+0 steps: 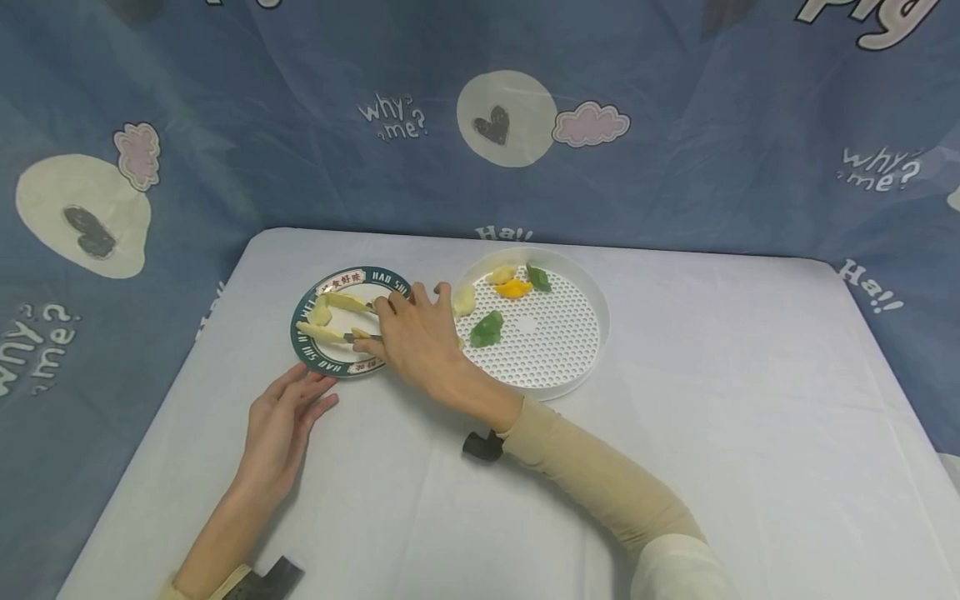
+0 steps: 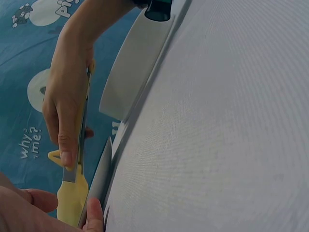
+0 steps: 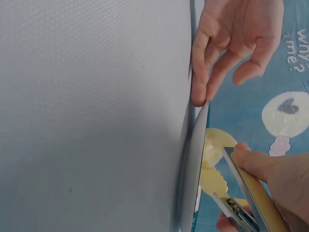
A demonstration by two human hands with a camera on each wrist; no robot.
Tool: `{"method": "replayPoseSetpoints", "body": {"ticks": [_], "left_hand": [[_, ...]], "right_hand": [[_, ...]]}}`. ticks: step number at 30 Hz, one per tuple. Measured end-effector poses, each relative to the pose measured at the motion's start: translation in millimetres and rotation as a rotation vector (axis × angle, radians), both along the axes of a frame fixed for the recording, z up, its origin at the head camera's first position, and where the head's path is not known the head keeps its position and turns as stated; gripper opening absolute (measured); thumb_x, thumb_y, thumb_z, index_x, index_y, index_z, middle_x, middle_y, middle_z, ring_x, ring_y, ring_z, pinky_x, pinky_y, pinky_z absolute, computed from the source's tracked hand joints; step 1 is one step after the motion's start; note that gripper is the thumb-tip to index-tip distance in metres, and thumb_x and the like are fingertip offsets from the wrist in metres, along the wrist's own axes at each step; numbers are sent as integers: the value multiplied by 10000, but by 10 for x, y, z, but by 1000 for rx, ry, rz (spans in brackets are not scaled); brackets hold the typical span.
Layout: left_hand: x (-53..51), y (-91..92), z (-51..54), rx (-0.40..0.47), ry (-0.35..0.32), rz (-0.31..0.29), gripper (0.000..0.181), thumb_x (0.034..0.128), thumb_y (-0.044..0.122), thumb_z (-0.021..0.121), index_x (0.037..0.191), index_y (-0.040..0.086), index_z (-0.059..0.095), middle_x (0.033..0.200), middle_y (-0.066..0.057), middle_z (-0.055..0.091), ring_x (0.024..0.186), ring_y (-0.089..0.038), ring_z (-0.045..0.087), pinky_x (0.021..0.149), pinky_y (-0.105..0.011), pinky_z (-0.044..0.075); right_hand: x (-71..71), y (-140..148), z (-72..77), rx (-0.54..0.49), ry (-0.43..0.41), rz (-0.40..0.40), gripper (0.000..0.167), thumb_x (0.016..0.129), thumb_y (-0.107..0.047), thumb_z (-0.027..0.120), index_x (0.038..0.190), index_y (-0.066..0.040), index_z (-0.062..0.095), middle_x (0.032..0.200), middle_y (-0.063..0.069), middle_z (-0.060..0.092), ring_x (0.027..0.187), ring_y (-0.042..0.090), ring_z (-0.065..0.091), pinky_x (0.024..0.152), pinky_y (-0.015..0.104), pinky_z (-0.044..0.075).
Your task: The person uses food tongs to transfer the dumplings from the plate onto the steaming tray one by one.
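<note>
My right hand (image 1: 420, 342) grips a pair of tongs (image 1: 321, 333) with pale yellow tips. The tips are spread apart over a white plate (image 1: 352, 321) with a dark green lettered rim. Between them, on the plate's left side, is a pale yellow piece (image 1: 318, 313); whether the tips touch it I cannot tell. At the plate's near left edge, my left hand (image 1: 281, 429) touches the rim with fairly straight fingers. In the right wrist view its thumb (image 3: 248, 72) stands away from the plate (image 3: 195, 169). The right hand hides part of the plate's right side.
Right of the plate stands a round white tray (image 1: 600, 333) with a perforated base and raised rim. It holds yellow pieces (image 1: 513, 288) and green leaf-like pieces (image 1: 487, 330). A white cloth covers the table (image 1: 712, 417); a blue printed curtain (image 1: 300, 125) hangs behind.
</note>
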State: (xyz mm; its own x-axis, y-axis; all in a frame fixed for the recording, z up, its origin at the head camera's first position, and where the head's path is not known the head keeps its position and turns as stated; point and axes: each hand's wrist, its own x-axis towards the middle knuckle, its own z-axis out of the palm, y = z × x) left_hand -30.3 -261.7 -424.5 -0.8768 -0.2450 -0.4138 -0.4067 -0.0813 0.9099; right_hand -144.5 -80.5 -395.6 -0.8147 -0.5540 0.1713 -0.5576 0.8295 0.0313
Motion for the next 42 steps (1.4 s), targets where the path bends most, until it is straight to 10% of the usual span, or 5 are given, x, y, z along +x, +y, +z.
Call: {"method": "replayPoseSetpoints", "body": {"ticks": [31, 42], "left_hand": [[-29, 22, 9, -44, -4, 20, 640, 1158, 208, 344, 1733, 75, 97, 1711, -170, 289, 1478, -121, 504, 1119, -97, 565], [-5, 1, 0, -18, 14, 14, 646, 1162, 205, 354, 1732, 64, 83, 1685, -156, 300, 1305, 27, 571, 1119, -108, 571]], "right_hand": [[220, 596, 344, 14, -52, -52, 713, 1015, -787, 443, 1311, -187, 689, 1164, -28, 739, 1142, 276, 646, 1191, 607, 482], [332, 1087, 514, -55, -47, -109, 674, 1017, -756, 494, 1252, -151, 673, 1159, -7, 736, 1201, 347, 633, 1118, 622, 458]]}}
